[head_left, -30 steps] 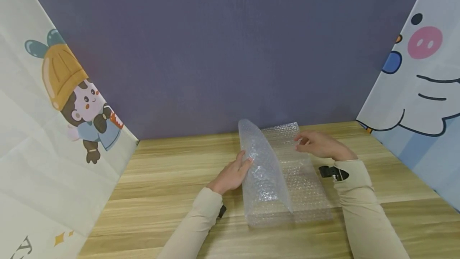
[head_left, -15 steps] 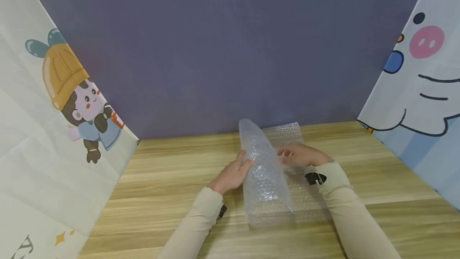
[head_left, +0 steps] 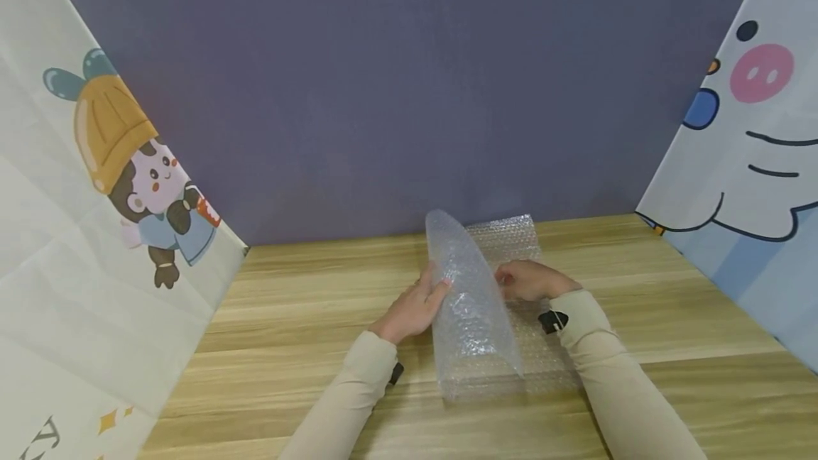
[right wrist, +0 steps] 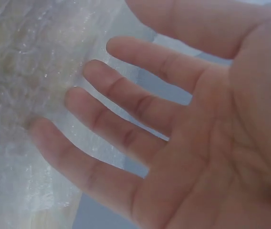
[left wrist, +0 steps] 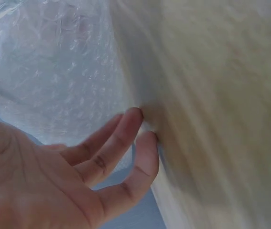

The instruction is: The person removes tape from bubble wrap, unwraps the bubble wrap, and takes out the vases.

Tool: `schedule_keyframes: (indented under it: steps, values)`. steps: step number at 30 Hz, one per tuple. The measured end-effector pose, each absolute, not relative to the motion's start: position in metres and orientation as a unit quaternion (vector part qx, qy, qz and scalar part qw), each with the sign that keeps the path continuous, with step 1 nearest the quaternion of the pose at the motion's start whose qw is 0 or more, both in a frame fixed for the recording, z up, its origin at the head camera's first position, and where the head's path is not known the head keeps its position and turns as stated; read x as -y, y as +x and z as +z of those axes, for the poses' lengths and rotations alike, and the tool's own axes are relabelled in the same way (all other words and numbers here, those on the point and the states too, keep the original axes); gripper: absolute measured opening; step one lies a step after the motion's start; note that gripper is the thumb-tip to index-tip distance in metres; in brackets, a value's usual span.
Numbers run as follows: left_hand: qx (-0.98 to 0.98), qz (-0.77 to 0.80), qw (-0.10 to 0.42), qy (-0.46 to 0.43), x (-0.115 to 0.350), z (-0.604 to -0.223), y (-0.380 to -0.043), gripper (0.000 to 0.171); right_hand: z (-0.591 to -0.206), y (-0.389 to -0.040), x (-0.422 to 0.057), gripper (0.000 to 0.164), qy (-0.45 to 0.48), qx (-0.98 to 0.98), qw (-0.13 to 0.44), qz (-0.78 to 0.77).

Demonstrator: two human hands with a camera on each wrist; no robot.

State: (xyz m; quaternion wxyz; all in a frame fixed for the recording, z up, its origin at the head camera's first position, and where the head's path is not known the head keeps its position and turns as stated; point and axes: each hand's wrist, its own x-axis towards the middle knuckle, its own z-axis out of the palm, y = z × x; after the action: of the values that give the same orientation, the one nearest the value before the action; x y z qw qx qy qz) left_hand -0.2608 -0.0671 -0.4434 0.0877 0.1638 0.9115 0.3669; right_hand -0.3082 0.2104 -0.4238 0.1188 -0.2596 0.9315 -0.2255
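Note:
A sheet of clear bubble wrap (head_left: 505, 236) lies on the wooden table, its left side folded over into a raised, curved flap (head_left: 469, 318). My left hand (head_left: 412, 307) rests against the fold on the left, thumb towards the flap. In the left wrist view its fingers (left wrist: 109, 160) are loosely bent, tips down by the tabletop beside the wrap. Close to the flap's free edge, my right hand (head_left: 530, 280) hovers over the lower layer. The right wrist view has its fingers (right wrist: 121, 90) spread and nearly straight, with bubble wrap behind them and nothing gripped.
The wood-grain table (head_left: 307, 304) spreads out on both sides of the sheet. A dark blue-grey panel (head_left: 409, 91) stands along the back. Printed cartoon sheets flank it, a white left panel (head_left: 57, 233) and a right panel (head_left: 767, 183).
My right hand has moved left and slightly down from the sheet's right side to the flap's free edge. The left hand and the folded wrap stay about where they were.

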Motion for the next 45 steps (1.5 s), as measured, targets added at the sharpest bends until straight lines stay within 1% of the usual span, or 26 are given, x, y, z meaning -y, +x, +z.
schedule_keyframes:
  steps: [6, 8, 13, 18, 20, 24, 29, 32, 37, 40, 45]
  values:
    - [-0.913, 0.361, 0.063, 0.178, 0.069, -0.44, -0.26, 0.081, -0.425, -0.31, -0.205, 0.01, -0.266, -0.936, 0.104, -0.208]
    - [-0.915, 0.355, 0.049, 0.186, 0.069, -0.439, -0.26, 0.078, -0.426, -0.31, -0.204, 0.011, -0.256, -0.938, 0.108, -0.207]
    - [-0.915, 0.345, 0.01, 0.212, 0.069, -0.436, -0.26, 0.067, -0.427, -0.306, -0.204, 0.019, -0.241, -0.945, 0.102, -0.197]
    - [-0.911, 0.319, -0.042, 0.258, 0.068, -0.434, -0.262, 0.055, -0.43, -0.303, -0.205, 0.025, -0.243, -0.95, 0.071, -0.18]
    - [-0.909, 0.306, -0.067, 0.276, 0.067, -0.433, -0.263, 0.051, -0.433, -0.302, -0.206, 0.026, -0.244, -0.952, 0.056, -0.173]
    - [-0.905, 0.284, -0.111, 0.298, 0.064, -0.431, -0.263, 0.042, -0.437, -0.3, -0.206, 0.021, -0.25, -0.954, 0.023, -0.163]
    - [-0.897, 0.273, -0.149, 0.314, 0.06, -0.428, -0.263, 0.036, -0.437, -0.296, -0.202, 0.019, -0.254, -0.958, -0.004, -0.136]
    - [-0.895, 0.269, -0.156, 0.319, 0.06, -0.426, -0.262, 0.035, -0.438, -0.296, -0.201, 0.021, -0.249, -0.961, -0.008, -0.123]
    - [-0.898, 0.259, -0.154, 0.321, 0.063, -0.421, -0.261, 0.031, -0.439, -0.297, -0.202, 0.023, -0.242, -0.964, -0.004, -0.108]
    - [-0.901, 0.258, -0.141, 0.319, 0.066, -0.417, -0.26, 0.03, -0.439, -0.297, -0.202, 0.024, -0.239, -0.966, 0.0, -0.098]
    - [-0.91, 0.248, -0.11, 0.313, 0.069, -0.412, -0.259, 0.038, -0.438, -0.297, -0.202, 0.021, -0.239, -0.967, 0.009, -0.092]
